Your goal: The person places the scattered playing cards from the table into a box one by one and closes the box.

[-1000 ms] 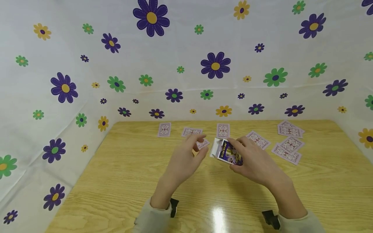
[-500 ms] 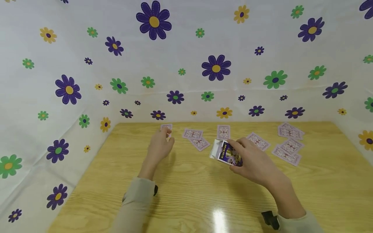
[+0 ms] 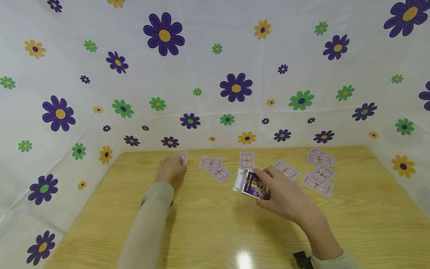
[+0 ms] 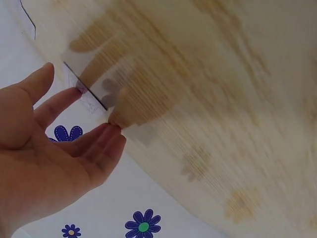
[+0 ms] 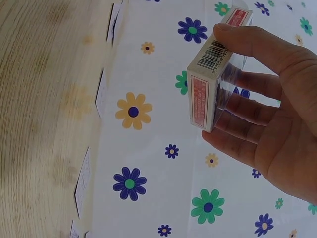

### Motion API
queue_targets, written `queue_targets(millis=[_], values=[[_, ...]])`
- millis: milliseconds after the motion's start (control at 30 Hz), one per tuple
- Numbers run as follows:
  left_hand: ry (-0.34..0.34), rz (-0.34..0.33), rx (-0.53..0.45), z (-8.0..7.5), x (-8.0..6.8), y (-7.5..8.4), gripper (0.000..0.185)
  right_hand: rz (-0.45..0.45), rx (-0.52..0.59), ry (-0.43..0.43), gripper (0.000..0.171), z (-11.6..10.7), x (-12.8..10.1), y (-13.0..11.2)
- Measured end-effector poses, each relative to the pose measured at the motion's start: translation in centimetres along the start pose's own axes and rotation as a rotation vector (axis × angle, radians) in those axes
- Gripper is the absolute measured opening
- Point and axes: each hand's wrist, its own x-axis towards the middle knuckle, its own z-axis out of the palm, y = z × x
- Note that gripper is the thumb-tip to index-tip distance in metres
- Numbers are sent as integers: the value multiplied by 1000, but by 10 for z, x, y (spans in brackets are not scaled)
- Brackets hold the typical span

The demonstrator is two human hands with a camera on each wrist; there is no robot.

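My left hand (image 3: pixel 169 170) reaches to the far left of the table, over a patterned playing card (image 3: pixel 181 156) that it partly covers. In the left wrist view the index fingertip presses on this card (image 4: pixel 89 103), while the thumb stands apart from it and the other fingertips touch the wood beside it. My right hand (image 3: pixel 285 194) grips a purple playing card box (image 3: pixel 256 186) above the table, its white flap (image 3: pixel 239 180) open toward the left. Seen from the right wrist, the thumb lies on the barcode edge of the box (image 5: pixel 212 57) and the fingers support the opposite side.
Face-down cards lie along the back: an overlapping pair (image 3: pixel 211 163) left of centre, one upright card (image 3: pixel 246 158), one slanted card (image 3: pixel 287 170) behind the right hand, and overlapping cards (image 3: pixel 320 175) at the right. A flowered cloth (image 3: pixel 201 74) walls the wooden table (image 3: pixel 208 224).
My left hand has moved from beside the box to the far-left card and come down onto it. My right hand keeps holding the box; the head view has shifted a little.
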Motion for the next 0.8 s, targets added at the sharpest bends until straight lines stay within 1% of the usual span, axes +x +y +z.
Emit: queue_targets(millis=[100,167,300,367,433,500,633,700,800], values=[[19,12,-25,-1,0,-2,17,-11,-6,16,77,1,0,-1],[43,6,-15,-1,3,-3,15,-17,-15,21,76,1,1,-1],[100,-65,45,4,8,-6,22,-18,-15,11,76,1,2,-2],[103,-112,23,5,6,-7,30,-18,-10,8,76,2,1,-3],[87,-144,-8,3,4,-7,42,-15,-6,8,76,2,1,-3],[59,-151,-16,0,-1,-7,49,-13,-5,6,76,3,1,-3],[-21,-139,-15,-5,-6,-5,49,-11,-9,0,77,3,-1,-3],[-61,-128,-31,-6,-8,-5,48,-13,-12,0,77,3,-1,-4],[-103,-128,-58,-7,-10,-5,47,-25,-14,6,77,3,0,-4]])
